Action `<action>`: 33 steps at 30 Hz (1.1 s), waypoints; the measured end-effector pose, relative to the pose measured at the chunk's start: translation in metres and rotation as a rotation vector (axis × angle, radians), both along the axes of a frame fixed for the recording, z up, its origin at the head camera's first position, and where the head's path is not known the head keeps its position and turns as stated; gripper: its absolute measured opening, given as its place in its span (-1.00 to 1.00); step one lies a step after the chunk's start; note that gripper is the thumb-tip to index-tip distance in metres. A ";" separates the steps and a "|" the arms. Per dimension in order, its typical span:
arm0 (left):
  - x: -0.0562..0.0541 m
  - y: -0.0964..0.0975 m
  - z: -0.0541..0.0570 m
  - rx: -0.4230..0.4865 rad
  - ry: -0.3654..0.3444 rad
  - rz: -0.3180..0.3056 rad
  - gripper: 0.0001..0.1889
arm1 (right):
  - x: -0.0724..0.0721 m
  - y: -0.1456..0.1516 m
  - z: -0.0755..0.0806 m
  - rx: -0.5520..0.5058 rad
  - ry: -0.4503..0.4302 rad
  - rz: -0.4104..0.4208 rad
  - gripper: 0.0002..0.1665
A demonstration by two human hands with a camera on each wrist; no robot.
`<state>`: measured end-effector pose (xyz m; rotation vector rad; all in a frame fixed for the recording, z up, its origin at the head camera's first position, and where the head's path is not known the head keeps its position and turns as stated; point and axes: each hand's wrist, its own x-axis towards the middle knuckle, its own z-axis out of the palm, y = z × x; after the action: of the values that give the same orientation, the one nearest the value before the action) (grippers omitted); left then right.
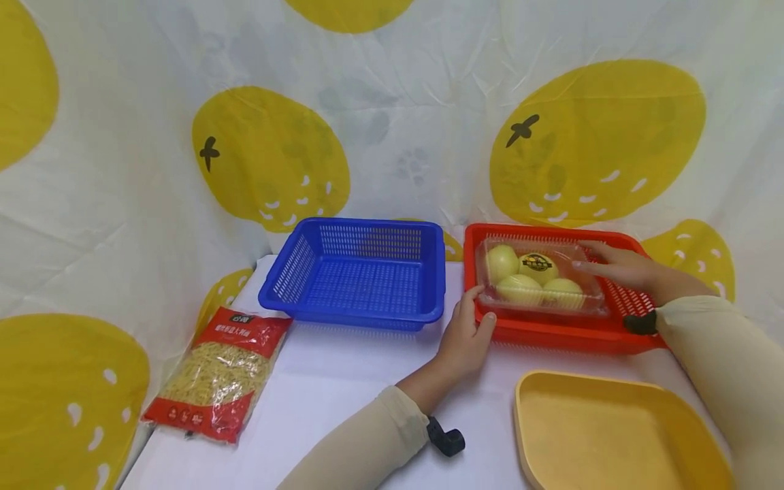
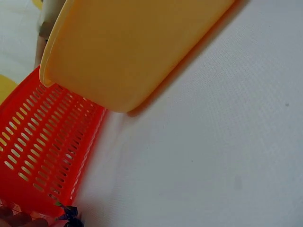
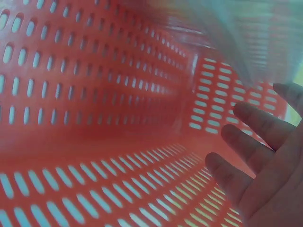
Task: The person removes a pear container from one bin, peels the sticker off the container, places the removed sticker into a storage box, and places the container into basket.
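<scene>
A clear plastic box (image 1: pixel 578 299) of several round, pale yellow-green fruits (image 1: pixel 519 289), one with a dark label, sits inside the red basket (image 1: pixel 551 333). My left hand (image 1: pixel 462 340) holds the basket's front left corner, thumb at the front and a fingertip close to the box's corner. Only a few fingertips (image 2: pixel 21 220) show in the left wrist view. At the box's right end is my right hand (image 1: pixel 625 267), reaching over the basket with its fingers extended. The right wrist view shows those fingers (image 3: pixel 246 146) spread and fairly straight inside the basket, beside the box.
A blue basket (image 1: pixel 367 316) stands left of the red one. Farther left lies a red-and-clear bag of pasta (image 1: pixel 223 367). The yellow tray (image 1: pixel 612 435) is at the front right, close to the right sleeve. Patterned cloth (image 1: pixel 404 156) hangs behind the white table (image 1: pixel 343 381).
</scene>
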<state>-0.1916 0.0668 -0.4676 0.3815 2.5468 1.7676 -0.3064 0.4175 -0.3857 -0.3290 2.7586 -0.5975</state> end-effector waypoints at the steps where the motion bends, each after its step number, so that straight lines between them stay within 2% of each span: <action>1: 0.000 0.000 0.000 -0.002 0.003 -0.001 -0.42 | -0.001 0.000 -0.003 -0.008 -0.013 -0.006 0.12; 7: -0.002 -0.001 0.002 0.000 0.020 -0.013 -0.41 | -0.006 0.002 -0.016 -0.058 -0.053 -0.005 0.12; 14: -0.003 -0.001 0.005 -0.005 -0.006 -0.013 -0.41 | -0.008 0.002 -0.018 -0.232 -0.230 -0.027 0.12; 20: -0.002 -0.001 0.003 -0.009 -0.030 -0.010 -0.40 | -0.005 0.001 -0.019 -0.294 -0.164 -0.026 0.11; 24: -0.001 -0.002 0.002 -0.012 -0.031 -0.015 -0.40 | -0.003 0.005 -0.020 -0.332 -0.163 -0.057 0.12; 28: -0.002 -0.002 0.001 -0.010 -0.022 -0.018 -0.41 | -0.007 0.008 -0.023 -0.432 -0.206 -0.060 0.06; 33: -0.001 -0.003 0.001 -0.011 -0.045 -0.019 -0.43 | -0.009 0.012 -0.026 -0.611 -0.320 -0.052 0.00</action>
<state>-0.1928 0.0642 -0.4667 0.3597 2.5129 1.7348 -0.3156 0.4290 -0.4116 -0.2597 2.2318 -1.3732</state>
